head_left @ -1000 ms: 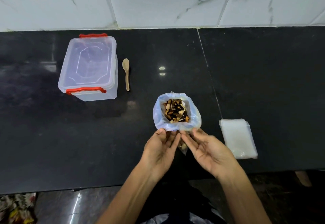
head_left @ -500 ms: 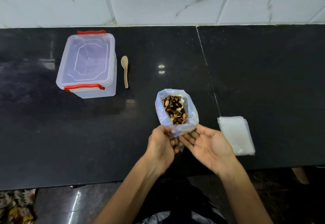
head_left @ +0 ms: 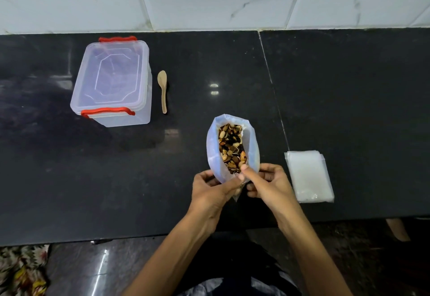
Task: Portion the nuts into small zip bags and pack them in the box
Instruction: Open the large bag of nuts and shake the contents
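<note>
A pale blue plastic bag (head_left: 213,146) stands open on the black counter, with mixed nuts (head_left: 231,148) showing in its mouth. My left hand (head_left: 213,190) grips the bag's near left edge. My right hand (head_left: 267,185) holds the near right edge, its thumb hooked over the rim above the nuts. A stack of small clear zip bags (head_left: 309,176) lies flat to the right of my hands. The clear plastic box (head_left: 114,81) with red handles sits at the back left, its lid on.
A small wooden spoon (head_left: 162,91) lies just right of the box. The black counter (head_left: 349,98) ends at a white tiled wall at the back. Its front edge runs below my wrists, with dark floor and a patterned cloth (head_left: 21,270) beneath.
Both hands have closed onto the bag's near rim. The bag's mouth has been drawn narrower and longer, and my right thumb now sits over its edge.
</note>
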`<action>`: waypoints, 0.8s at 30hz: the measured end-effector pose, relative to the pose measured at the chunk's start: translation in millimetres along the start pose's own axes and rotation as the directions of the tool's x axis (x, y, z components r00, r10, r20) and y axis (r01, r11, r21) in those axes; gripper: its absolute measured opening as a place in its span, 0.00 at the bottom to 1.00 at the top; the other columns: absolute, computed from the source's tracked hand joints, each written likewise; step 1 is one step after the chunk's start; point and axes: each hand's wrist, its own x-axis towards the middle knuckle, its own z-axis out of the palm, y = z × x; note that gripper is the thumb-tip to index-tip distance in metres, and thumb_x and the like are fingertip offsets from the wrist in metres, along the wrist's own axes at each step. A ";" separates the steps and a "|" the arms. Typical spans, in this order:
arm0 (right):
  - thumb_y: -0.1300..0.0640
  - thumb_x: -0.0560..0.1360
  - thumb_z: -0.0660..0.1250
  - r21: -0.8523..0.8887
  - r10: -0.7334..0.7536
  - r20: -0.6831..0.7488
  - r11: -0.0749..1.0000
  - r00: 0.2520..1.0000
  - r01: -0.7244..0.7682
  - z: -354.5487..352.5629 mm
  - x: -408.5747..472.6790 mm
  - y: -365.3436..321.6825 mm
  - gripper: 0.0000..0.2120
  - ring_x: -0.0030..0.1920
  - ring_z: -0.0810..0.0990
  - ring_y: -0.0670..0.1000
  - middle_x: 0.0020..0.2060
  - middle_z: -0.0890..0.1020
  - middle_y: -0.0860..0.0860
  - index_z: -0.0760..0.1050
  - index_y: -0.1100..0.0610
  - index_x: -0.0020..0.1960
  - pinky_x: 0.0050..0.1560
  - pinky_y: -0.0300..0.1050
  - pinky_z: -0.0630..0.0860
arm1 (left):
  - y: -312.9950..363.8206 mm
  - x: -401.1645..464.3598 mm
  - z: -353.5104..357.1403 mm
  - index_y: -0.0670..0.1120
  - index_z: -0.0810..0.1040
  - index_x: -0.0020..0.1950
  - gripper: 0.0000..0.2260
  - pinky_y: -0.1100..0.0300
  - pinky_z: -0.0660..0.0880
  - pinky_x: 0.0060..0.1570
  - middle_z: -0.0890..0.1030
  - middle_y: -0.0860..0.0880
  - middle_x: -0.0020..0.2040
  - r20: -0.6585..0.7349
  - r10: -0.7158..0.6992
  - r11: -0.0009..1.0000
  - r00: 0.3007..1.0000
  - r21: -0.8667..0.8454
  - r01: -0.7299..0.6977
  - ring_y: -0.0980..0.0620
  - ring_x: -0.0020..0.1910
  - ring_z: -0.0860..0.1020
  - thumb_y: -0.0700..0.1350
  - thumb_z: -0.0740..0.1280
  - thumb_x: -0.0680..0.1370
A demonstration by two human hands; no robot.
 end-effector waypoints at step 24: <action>0.56 0.81 0.55 -0.110 -0.071 0.032 0.991 0.997 0.075 -24.9 5.2 6.4 0.12 0.47 0.80 0.46 0.46 0.82 0.48 0.73 0.56 0.61 0.52 0.43 0.77 | 3.3 3.8 -7.9 0.48 0.63 0.66 0.14 0.58 0.75 0.47 0.77 0.47 0.57 -0.017 0.158 0.850 0.987 0.511 -0.127 0.53 0.53 0.77 0.44 0.59 0.81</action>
